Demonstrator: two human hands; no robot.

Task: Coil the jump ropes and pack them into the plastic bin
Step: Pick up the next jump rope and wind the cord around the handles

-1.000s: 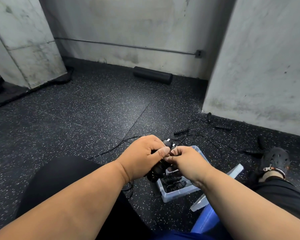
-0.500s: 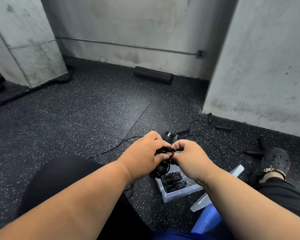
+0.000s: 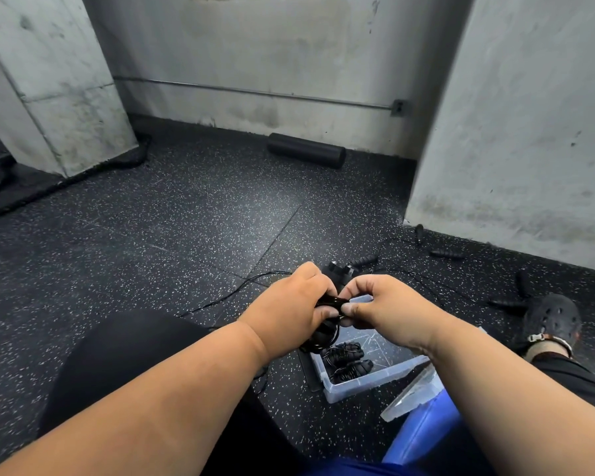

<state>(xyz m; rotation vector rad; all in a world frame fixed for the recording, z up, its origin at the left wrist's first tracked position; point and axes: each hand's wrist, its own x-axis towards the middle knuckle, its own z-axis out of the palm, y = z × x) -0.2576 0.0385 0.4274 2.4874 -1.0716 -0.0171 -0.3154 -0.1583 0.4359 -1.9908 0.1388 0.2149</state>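
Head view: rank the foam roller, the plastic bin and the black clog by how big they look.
1. plastic bin
2. foam roller, though it lies far off by the wall, so true size is unsure
3. black clog

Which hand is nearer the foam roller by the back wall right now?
Left, narrowly. The left hand sits almost straight below the foam roller, gripping the coiled rope. The right hand pinches the same rope farther right. Both are far from it.
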